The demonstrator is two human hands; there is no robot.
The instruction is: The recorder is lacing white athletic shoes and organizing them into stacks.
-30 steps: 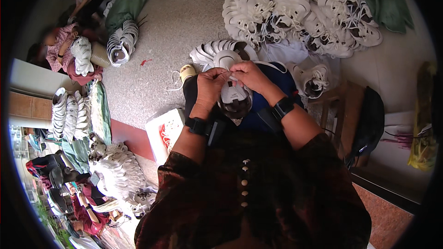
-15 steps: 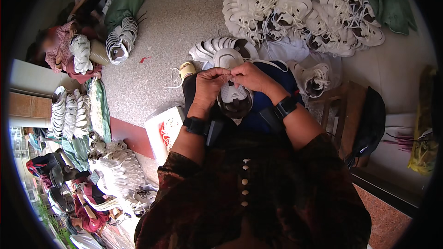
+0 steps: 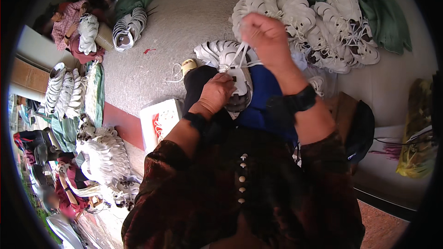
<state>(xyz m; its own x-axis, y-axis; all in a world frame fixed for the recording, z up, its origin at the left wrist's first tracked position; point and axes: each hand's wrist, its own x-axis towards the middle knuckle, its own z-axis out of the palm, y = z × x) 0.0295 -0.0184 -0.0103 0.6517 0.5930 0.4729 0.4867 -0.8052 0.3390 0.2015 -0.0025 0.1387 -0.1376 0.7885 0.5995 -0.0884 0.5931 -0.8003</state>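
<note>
Head view: right fingers (image 3: 252, 26) grip a raised lace (image 3: 243, 48); left fingers (image 3: 224, 78), grip unclear, touch the shoe (image 3: 242, 81).

A wide stretch of floor (image 3: 184, 23) lies open ahead of the left hand (image 3: 217, 93), between the yellow slipper (image 3: 188, 66) and the far stack of shoes (image 3: 130, 28). White laces (image 3: 239, 52) span the gap between the two hands. A shoe pile (image 3: 330, 30) crowds the way beyond the right hand (image 3: 266, 34); a white box (image 3: 147, 122) stands near the left forearm.

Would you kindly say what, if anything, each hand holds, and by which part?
The right hand holds white laces by their raised part; the left hand touches the shoe, grip unclear.
</note>
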